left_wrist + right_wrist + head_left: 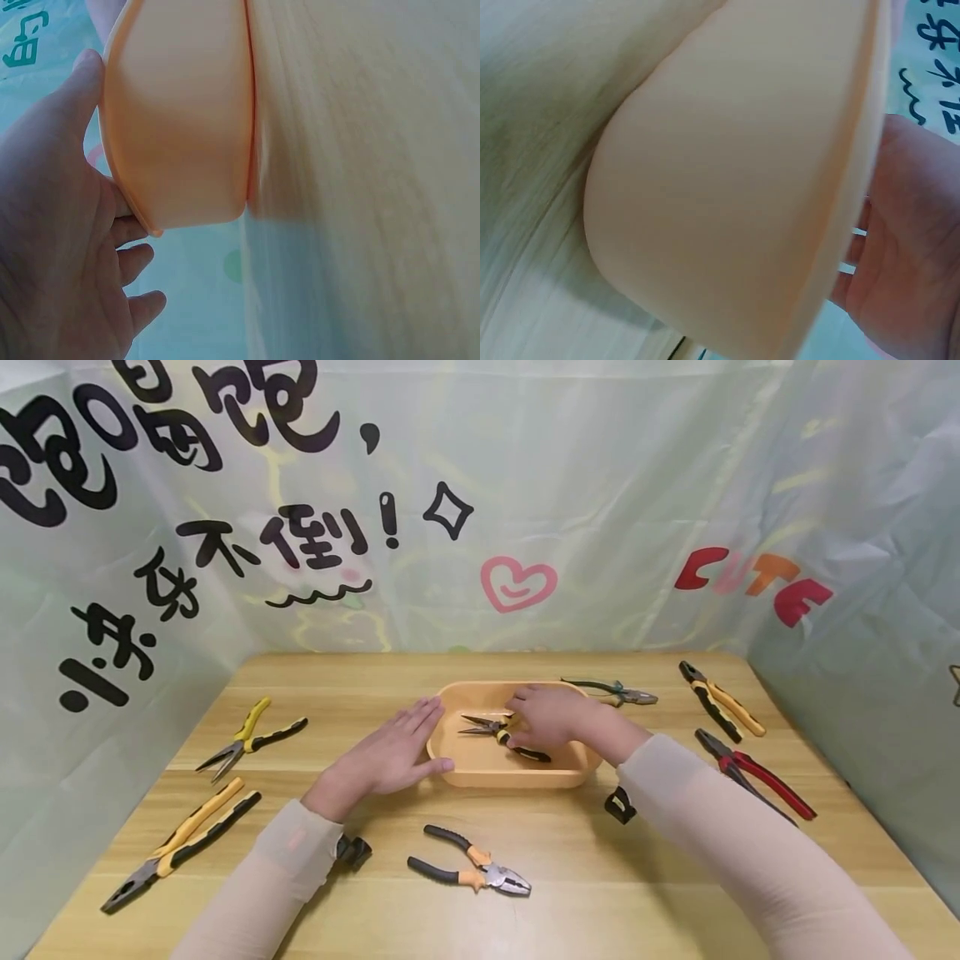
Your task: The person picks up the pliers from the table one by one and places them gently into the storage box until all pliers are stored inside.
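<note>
An orange tray (450, 774) is sitting near the middle of the wooden table (585, 860). The left hand (393, 753) is lying flat with its fingers straight, resting against the tray's left wall; in the left wrist view, the left hand (60, 247) is pressing its thumb and fingers along the tray's rim (120, 191). The right hand (551, 717) is reaching into the tray from the right, its fingers bending over a pair of needle-nose pliers (495, 732) with black-and-yellow handles that is lying inside; whether the fingers are actually gripping the pliers cannot be told. In the right wrist view, the tray's outer wall (727, 195) is filling the frame and the palm (907, 255) is showing beyond the rim. Other pliers are lying on the table around the tray: orange-and-black combination pliers (468, 862) in front, yellow-handled long-nose pliers (251, 739) and large yellow-and-black pliers (180, 843) to the left, and green-handled pliers (611, 692), yellow-and-black pliers (720, 700) and red-handled pliers (753, 775) to the right.
</note>
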{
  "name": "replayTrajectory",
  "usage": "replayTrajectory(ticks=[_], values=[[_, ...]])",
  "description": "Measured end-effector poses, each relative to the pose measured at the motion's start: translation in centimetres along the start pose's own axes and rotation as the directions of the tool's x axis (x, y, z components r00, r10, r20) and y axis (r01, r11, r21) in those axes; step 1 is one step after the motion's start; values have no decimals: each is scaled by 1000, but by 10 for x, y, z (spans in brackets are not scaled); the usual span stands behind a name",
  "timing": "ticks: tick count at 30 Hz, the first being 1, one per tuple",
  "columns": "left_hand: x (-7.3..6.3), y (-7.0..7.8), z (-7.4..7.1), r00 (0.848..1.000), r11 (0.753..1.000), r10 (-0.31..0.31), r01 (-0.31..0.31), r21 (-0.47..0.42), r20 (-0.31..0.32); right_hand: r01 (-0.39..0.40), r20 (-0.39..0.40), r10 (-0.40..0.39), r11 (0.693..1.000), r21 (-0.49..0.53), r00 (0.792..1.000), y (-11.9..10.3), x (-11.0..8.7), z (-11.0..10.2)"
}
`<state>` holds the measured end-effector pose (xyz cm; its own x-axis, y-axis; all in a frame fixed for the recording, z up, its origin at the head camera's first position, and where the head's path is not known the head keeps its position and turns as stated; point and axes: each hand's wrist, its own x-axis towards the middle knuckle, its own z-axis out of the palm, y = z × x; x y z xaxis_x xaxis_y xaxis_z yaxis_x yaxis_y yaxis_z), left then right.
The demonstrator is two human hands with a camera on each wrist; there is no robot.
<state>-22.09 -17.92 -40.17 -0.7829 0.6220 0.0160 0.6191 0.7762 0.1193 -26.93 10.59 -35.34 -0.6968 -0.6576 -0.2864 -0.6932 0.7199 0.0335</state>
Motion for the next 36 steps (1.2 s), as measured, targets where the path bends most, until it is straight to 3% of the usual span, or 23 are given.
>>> replayTrajectory(ticks=[9, 19, 36], values=[[1, -2, -1, 1000, 1000, 0, 0, 6, 7, 49, -146, -39, 997, 65, 989, 10, -20, -3], [0, -1, -3, 1000, 1000, 1, -1, -2, 5, 20, -313, 1, 998, 65, 950, 18, -49, -4], [1, 0, -1, 1000, 1000, -5, 5, -2, 10, -76, -388, 157, 974, 215, 908, 45, -86, 16]])
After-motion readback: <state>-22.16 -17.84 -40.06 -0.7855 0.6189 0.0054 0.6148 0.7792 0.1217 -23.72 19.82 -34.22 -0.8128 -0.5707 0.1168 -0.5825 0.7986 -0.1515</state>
